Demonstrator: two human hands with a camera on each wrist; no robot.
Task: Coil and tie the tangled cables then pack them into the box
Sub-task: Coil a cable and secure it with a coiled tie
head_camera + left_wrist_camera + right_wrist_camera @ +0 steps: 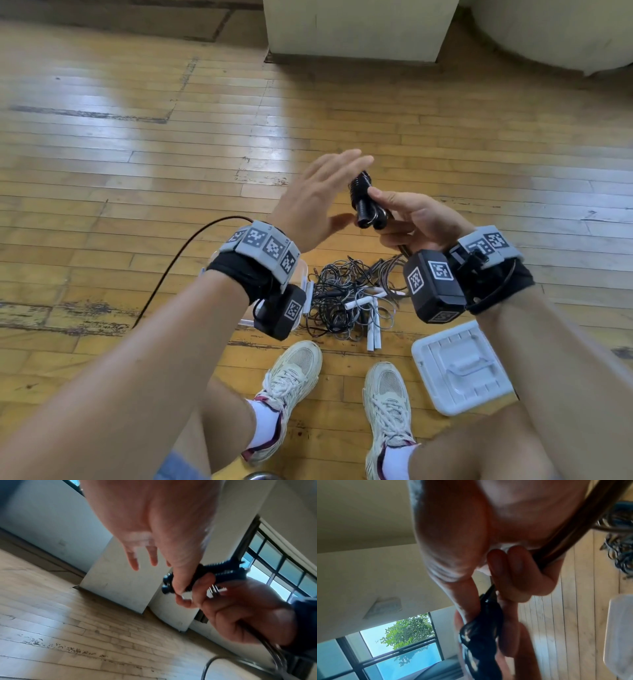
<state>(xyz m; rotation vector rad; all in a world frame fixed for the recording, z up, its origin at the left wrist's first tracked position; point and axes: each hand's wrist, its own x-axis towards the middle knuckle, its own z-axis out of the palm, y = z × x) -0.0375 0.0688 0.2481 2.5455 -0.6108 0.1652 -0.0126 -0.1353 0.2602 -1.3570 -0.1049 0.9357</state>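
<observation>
My right hand (411, 216) grips a black coiled cable bundle (363, 198) above the floor, thumb on top. A brownish cable trails from that fist down to the tangled pile of black, grey and white cables (346, 298). My left hand (325, 192) is beside the bundle with its fingers straight and spread. In the left wrist view its thumb touches the bundle (223, 570), which sits in the right hand (240, 608). The clear box (305, 274) lies mostly hidden under my left wrist. The right wrist view shows blurred fingers (513, 568) curled on the bundle (484, 622).
A white box lid (459, 366) lies on the wooden floor right of my shoes (291, 387). A cream pillar base (356, 31) stands ahead, with a pale rounded object (565, 34) to its right. A thin dark wire (164, 270) runs from my left wrist to the floor.
</observation>
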